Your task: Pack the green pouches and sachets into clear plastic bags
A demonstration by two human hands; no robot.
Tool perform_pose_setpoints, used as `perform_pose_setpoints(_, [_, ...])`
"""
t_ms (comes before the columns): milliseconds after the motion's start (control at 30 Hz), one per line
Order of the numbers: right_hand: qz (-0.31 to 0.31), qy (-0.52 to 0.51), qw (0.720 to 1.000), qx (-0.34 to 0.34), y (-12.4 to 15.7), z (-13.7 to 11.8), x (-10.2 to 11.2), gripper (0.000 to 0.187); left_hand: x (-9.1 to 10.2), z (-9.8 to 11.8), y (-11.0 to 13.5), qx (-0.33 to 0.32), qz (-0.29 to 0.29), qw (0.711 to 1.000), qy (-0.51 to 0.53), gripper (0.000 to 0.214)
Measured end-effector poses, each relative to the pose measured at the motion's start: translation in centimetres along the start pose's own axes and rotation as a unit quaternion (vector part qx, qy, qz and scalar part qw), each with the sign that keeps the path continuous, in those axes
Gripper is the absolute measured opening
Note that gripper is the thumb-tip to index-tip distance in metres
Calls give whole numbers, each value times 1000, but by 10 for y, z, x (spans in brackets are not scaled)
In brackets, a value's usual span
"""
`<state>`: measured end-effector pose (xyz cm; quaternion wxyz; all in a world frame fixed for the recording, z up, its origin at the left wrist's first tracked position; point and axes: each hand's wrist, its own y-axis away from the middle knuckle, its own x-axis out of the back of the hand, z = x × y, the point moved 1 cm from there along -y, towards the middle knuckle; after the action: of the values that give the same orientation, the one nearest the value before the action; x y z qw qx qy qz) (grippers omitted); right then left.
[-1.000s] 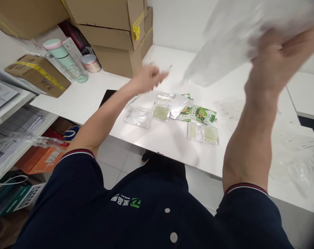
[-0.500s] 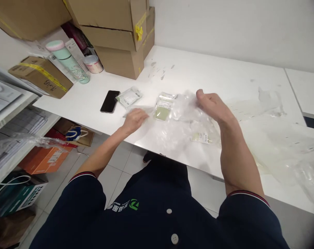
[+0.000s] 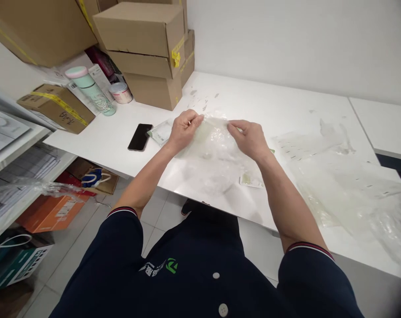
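A clear plastic bag [image 3: 213, 141] hangs stretched between my two hands above the front of the table. My left hand [image 3: 184, 129] pinches its upper left edge, fingers closed. My right hand [image 3: 249, 138] pinches the upper right edge between thumb and fingers. Something pale green shows blurred through the plastic near my left fingers. A small green-and-white packet [image 3: 251, 179] lies on the table below my right wrist. Another clear packet with a printed label [image 3: 162, 132] lies left of my left hand, partly covered by it.
A black phone [image 3: 140, 137] lies on the white table [image 3: 253, 97] at left. Stacked cardboard boxes [image 3: 144, 66], a mint bottle [image 3: 94, 92] and a round tin [image 3: 121, 92] stand behind it. Crumpled clear plastic bags [image 3: 346, 185] spread over the right side.
My left hand has risen to the bag's upper edge, and my right hand has come left and down. The bag is now stretched between them, over the green packets that were visible before.
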<state>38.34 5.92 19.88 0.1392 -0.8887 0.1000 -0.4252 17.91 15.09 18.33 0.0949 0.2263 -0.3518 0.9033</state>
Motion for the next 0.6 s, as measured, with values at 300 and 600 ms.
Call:
perform_pose_setpoints(300, [31, 194, 980, -4, -9, -13, 31, 32, -9, -10, 6, 50, -54, 996, 54, 40])
perform_pose_setpoints(600, [190, 215, 957, 51, 0, -21, 101, 25, 18, -80, 37, 241, -200, 896, -315, 30])
